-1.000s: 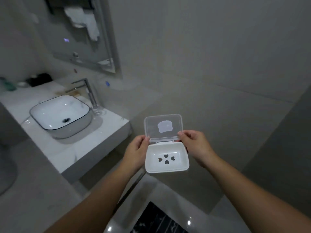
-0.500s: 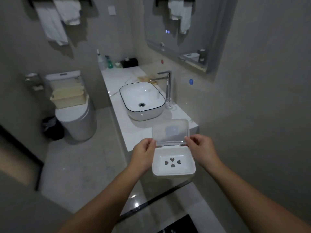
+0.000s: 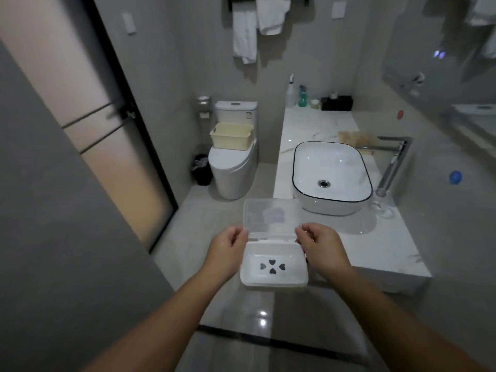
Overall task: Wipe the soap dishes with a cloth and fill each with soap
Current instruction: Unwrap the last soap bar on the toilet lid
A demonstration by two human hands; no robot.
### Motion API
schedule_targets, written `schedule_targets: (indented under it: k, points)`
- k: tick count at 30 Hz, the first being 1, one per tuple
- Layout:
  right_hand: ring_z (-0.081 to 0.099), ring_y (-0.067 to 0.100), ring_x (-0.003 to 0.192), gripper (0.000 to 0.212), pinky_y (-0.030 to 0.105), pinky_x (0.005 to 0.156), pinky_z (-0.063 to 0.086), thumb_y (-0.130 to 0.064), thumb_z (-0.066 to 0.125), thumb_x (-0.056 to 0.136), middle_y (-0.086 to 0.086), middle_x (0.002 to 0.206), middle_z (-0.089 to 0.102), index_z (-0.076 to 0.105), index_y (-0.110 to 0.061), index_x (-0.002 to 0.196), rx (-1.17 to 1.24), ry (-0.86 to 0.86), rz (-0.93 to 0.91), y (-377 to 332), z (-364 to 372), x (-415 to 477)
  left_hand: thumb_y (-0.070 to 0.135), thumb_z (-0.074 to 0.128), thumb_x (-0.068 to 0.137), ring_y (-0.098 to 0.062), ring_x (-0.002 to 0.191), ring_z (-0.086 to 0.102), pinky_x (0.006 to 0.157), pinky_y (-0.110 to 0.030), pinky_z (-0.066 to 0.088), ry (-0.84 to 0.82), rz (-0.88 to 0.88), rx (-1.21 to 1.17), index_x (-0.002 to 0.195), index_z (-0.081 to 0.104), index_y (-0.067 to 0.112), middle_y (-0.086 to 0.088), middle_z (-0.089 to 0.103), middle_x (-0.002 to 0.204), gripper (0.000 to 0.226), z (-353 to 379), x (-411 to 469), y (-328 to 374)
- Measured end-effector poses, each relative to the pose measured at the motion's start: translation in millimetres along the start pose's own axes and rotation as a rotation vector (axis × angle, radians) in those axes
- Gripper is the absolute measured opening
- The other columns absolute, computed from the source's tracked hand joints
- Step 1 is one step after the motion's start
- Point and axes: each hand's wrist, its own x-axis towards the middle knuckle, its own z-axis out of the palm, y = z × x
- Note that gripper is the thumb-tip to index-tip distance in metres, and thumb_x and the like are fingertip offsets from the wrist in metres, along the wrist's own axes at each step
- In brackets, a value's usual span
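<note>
Both hands, left hand (image 3: 228, 251) and right hand (image 3: 320, 245), pinch the soap dish (image 3: 273, 267) at nine and three o'clock, lid (image 3: 271, 216) up, probably for wiping.

The room is dim and greyish, with little colour. The only warm light comes through the frosted door (image 3: 112, 146) on the left, which glows pale orange. Two small glare spots lie on the glossy floor (image 3: 263, 304) between my arms, and small highlights sit in the basin (image 3: 331, 167). The towels (image 3: 244, 36) throw soft shadows on the wall to their right. The soap dish (image 3: 273, 267) between my left hand (image 3: 228, 251) and right hand (image 3: 322, 248) is fairly sharp; the mirror (image 3: 456, 63) at the right edge is smeared. The wide lens bends the door frame and stretches the corners.
</note>
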Motion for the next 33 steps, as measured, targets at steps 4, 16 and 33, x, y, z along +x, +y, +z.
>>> schedule_targets:
  k: [4,16,33]
  points:
    - [0.062,0.023,0.066,0.029,0.04,0.065,0.053,-0.029,0.053,0.092,0.003,0.065,0.064,0.064,-0.015,0.069,-0.064,-0.123,-0.082,-1.5,18.6,29.9,0.025,0.054,0.094,0.003,0.051,0.048,0.049,-0.01,0.036,0.08,-0.052,0.01,0.068,0.056,0.02,0.011,0.053,0.059,0.027,-8.8,2.3,-14.9]
    - [0.064,0.018,0.062,0.029,0.031,0.058,0.057,-0.026,0.054,0.094,0.005,0.067,0.066,0.066,-0.012,0.071,-0.056,-0.329,-0.099,-43.2,121.5,128.3,0.033,0.05,0.093,-0.013,0.056,0.047,0.058,-0.032,0.04,0.18,-0.113,0.036,0.068,0.051,0.013,0.0,0.05,0.059,0.033,-73.3,99.4,-85.3]
    - [0.065,0.014,0.061,0.025,0.031,0.06,0.056,-0.026,0.054,0.095,0.001,0.067,0.066,0.065,-0.019,0.074,-0.088,-0.238,-0.042,-96.3,233.2,315.0,0.029,0.047,0.098,-0.012,0.062,0.052,0.06,-0.031,0.044,0.105,-0.069,0.132,0.08,0.055,0.017,0.001,0.06,0.07,0.023,-139.4,328.4,-112.2]
